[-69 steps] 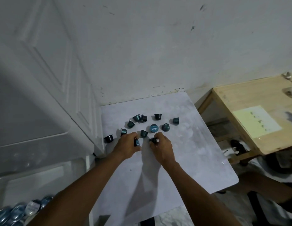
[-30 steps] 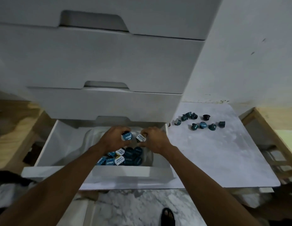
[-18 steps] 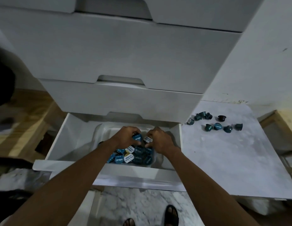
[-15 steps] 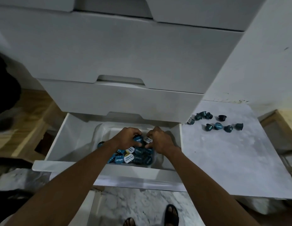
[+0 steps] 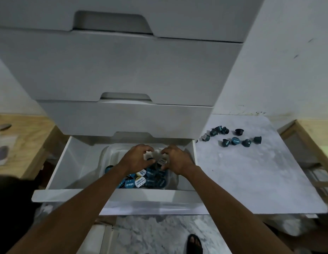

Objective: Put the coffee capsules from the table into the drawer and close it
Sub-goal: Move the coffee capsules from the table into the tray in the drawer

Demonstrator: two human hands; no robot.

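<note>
white table [image 5: 251, 180] | marble floor [image 5: 150, 233] | both hands' fingers spread (over drawer [image 5: 75, 162])

I read "EXCELSO" on the white foil lid [image 5: 140, 181] of one capsule at the near edge of the pile in the open drawer [image 5: 75, 162]; the smaller line beneath is too fine to read. Blue lids [image 5: 129, 185] around it carry white lettering, seen inverted, not legible. On the table [image 5: 251, 180], one blue-lidded capsule [image 5: 235, 141] at far right bears similar unreadable print.
</note>
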